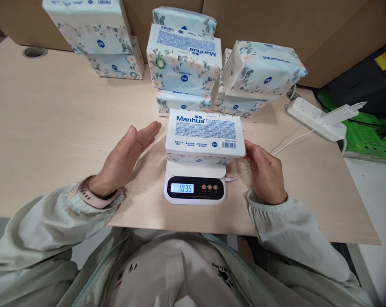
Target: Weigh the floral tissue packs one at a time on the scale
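Tissue pack (pixel 205 132) set on a lit scale (pixel 195 199), with a reading up

1 pack lies flat on the scale near the front of the tabletop (pixel 52 128), its large Manhua lettering facing up. Loading the scale looks done: the pack hides most of the plate, and the display (pixel 181 188) glows at 103.5. I cannot make out the unit, and 1 view does not tell whether the figure has settled.

Clearance of the hands is only partial. The left hand (pixel 121 158) stands apart from the pack and holds nothing, its fingers straight and close together. The right hand (pixel 265 172) is at the pack's right end, fingers bent, the tips at the edge; some are hidden, so I cannot tell whether they grip, merely touch or sit just beside it.

Behind the scale, more packs wait in 3 groups: a left stack (pixel 114 66) of 2, a middle group (pixel 184 79) of at least 3, and a right group (pixel 265 76) of at least 2. None of these is in hand or on the scale. Nothing visible marks any as weighed or unweighed, so the finished and remaining counts cannot be judged. Power seems ready: a white cable (pixel 240 175) meets the scale's right side.
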Tool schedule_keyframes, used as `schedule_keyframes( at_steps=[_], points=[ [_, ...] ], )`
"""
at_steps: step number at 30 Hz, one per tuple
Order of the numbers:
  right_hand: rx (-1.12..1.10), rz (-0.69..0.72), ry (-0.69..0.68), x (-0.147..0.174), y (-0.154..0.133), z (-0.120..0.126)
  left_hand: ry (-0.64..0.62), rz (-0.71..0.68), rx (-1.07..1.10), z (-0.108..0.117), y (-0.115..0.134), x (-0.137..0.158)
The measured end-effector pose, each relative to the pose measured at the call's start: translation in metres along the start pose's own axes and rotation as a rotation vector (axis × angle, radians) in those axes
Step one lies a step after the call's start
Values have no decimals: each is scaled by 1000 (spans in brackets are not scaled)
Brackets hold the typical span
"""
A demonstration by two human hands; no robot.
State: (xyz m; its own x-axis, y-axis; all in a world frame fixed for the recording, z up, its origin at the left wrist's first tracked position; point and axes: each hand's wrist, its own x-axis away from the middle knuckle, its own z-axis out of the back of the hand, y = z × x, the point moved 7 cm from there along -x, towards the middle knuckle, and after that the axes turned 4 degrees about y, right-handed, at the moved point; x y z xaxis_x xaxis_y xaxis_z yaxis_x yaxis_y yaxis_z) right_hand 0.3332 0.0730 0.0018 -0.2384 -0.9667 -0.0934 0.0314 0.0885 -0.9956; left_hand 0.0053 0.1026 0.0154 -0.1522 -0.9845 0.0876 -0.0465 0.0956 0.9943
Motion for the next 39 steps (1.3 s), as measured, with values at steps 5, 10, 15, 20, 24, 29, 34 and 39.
schedule_keyframes(
  at_steps=[5,10,15,20,24,29,34,39],
  points=[
    [7,-3,-8,0,0,-1,19,-3,36,-1,4,1],
    [33,2,-12,1,-1,-1,12,-21,20,0,6,2],
    [29,-8,-11,1,-2,-2,3,-73,7,-1,10,2],
    [11,3,-10,2,-2,-1,19,-73,-10,-1,12,1],
    [41,21,-26,1,-2,-2,52,-105,-35,0,16,1],
    [45,34,-5,0,-2,1,126,-178,-43,10,22,4],
    [132,104,-116,8,-11,-8,6,-106,44,-2,22,6],
    [216,296,-153,14,-26,-17,-254,-65,-25,-48,38,7]
  ],
)
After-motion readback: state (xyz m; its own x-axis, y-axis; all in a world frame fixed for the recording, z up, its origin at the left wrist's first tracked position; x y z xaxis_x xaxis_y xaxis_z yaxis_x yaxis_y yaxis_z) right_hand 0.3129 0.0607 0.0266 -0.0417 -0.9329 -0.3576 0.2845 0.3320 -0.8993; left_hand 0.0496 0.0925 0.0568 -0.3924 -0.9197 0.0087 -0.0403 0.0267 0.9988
